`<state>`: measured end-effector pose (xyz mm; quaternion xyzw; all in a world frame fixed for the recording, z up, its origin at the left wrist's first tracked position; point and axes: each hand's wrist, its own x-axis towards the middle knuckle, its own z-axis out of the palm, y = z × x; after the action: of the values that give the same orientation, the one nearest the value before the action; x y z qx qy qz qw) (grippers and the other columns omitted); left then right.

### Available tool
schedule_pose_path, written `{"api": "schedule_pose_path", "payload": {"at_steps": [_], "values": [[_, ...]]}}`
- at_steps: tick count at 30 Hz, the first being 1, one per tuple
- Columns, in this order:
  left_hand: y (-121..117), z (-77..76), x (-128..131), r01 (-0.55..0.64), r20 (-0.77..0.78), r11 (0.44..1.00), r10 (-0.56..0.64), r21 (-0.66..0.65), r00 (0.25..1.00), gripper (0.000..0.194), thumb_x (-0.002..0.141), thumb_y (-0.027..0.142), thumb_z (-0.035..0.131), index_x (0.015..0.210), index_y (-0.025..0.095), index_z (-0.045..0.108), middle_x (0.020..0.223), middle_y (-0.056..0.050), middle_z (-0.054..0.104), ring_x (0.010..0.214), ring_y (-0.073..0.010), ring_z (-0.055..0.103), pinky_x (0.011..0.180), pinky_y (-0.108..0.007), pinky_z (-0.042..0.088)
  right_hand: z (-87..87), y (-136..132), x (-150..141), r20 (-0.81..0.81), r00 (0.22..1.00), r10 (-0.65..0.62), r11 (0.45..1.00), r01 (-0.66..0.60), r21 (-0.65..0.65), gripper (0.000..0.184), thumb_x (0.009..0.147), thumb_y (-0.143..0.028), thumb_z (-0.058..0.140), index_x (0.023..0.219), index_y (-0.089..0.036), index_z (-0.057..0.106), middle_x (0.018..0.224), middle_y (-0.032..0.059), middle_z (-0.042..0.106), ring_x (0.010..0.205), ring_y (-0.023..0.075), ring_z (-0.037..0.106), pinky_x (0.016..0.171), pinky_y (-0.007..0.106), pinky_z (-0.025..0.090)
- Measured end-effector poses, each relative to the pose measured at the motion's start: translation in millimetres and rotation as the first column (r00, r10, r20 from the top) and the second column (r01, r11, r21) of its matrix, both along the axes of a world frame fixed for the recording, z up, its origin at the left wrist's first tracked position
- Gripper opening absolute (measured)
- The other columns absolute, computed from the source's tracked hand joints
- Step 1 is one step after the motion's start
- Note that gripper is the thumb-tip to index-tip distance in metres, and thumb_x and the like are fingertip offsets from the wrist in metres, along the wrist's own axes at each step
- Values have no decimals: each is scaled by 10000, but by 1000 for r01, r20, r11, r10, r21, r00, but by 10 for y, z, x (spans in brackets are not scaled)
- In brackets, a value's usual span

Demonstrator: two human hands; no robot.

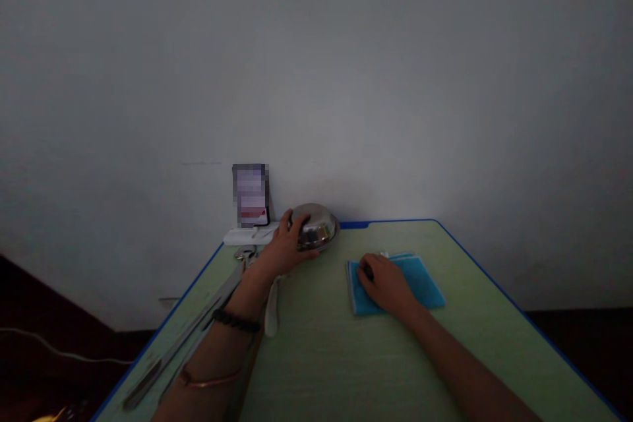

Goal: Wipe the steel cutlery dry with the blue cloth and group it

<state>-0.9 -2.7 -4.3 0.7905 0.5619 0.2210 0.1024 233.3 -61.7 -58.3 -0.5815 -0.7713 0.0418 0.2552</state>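
Note:
My left hand (291,244) reaches to the far side of the table and curves around a shiny steel bowl (319,227). Its dome faces up, and my fingers grip its left side with the thumb along the lower front. My right hand (383,280) rests on a folded blue cloth-like sheet (425,283) with pale edges. The right fingers are curled inward; whatever they may hold is hidden. Beneath and beside my left forearm lie long metal tools (198,323) and a white handle (271,310).
A phone-like screen (252,194), blurred out, leans on the wall at the back left, above a white strip (242,236). The pale green table (316,369) has a blue edge and stands against a grey wall (316,79). A white cable (64,353) runs at the lower left.

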Motion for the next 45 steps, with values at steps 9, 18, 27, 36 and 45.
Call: {"api": "schedule_pose_path", "payload": {"at_steps": [9, 18, 27, 36, 45], "values": [[-2, 10, 3, 22, 22, 1000, -22, 15, 1000, 858, 621, 464, 690, 1331, 237, 266, 1438, -158, 63, 1272, -373, 277, 1026, -451, 290, 1, -7, -6, -6, 1000, -3, 1000, 3, 1, 117, 827, -260, 432, 782, -186, 511, 748, 27, 584, 707, 144, 503, 651, 245, 323], [10, -21, -4, 19, 48, 999, -22, 50, 999, 809, 606, 428, 709, 1261, 216, 284, 1415, -160, 134, 1284, -320, 280, 1017, -429, 319, -16, 3, 2, -12, 1000, -2, 1000, 2, -7, 115, 825, -265, 434, 787, -185, 506, 760, 31, 585, 705, 143, 501, 658, 247, 331], [-10, 129, -107, -32, 3, 998, 31, 61, 1000, 967, 545, 465, 740, 1316, 211, 215, 1430, -194, 72, 1323, -372, 100, 1033, -513, 224, 33, -15, -6, 1, 1000, -4, 1000, 4, -31, 115, 823, -253, 433, 786, -184, 518, 759, 34, 586, 706, 146, 509, 650, 251, 339], [-165, 425, -194, -88, -147, 996, 86, -5, 985, 948, 622, 503, 666, 1380, 197, 186, 1445, -215, 107, 1311, -387, 143, 1004, -538, 230, 3, -3, 3, -14, 1000, 11, 999, -12, -38, 145, 834, -265, 412, 795, -179, 522, 770, 42, 589, 720, 156, 518, 672, 261, 354], [-174, 447, -344, -69, -177, 994, 53, -85, 983, 866, 625, 522, 641, 1347, 225, 264, 1420, -197, 240, 1280, -396, 245, 966, -549, 290, 13, -7, -1, -22, 1000, 4, 999, -5, -40, 149, 830, -267, 415, 794, -180, 531, 778, 49, 597, 720, 161, 523, 670, 270, 361]]}}
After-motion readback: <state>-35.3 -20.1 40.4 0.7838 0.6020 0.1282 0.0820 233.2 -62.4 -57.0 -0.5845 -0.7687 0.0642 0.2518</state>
